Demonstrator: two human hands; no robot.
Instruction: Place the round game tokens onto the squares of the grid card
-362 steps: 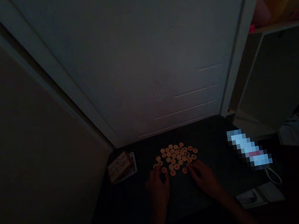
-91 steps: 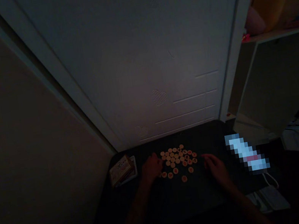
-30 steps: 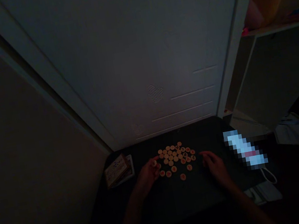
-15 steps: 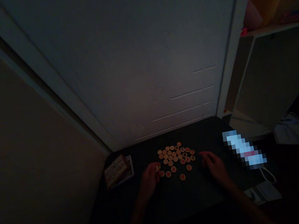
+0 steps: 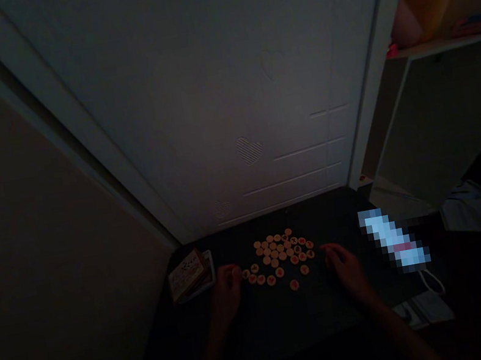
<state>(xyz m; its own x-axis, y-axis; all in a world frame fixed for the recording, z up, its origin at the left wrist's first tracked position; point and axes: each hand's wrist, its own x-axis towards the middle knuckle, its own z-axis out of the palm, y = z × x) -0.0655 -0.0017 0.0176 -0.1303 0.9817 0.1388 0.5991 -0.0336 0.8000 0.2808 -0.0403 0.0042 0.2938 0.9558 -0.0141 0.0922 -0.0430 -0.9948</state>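
Note:
On the dark tabletop lies a loose cluster of round wooden Chinese chess pieces (image 5: 273,247), some plain side up, others with red or dark characters. My left hand (image 5: 227,284) is closed at the left end of the front row, its fingertips right beside a dark-marked piece (image 5: 246,274). Whether anything is inside those fingers is hidden. To the right of the cluster rests my right hand (image 5: 342,262), fingers loosely bent, index finger and thumb apart, no piece visible in it. A red-marked piece (image 5: 294,285) lies alone at the front.
Left of my hand, a patterned box lid (image 5: 188,274) leans over a pale tray (image 5: 212,272). A bright blurred-out object (image 5: 393,240) with a white cord lies on the right. Behind the table (image 5: 285,327) stands a white panel (image 5: 209,105) with embossed hearts.
My left hand has shifted left, away from the pieces it covered. Several pieces at the row's left end now show. My right hand stays in place.

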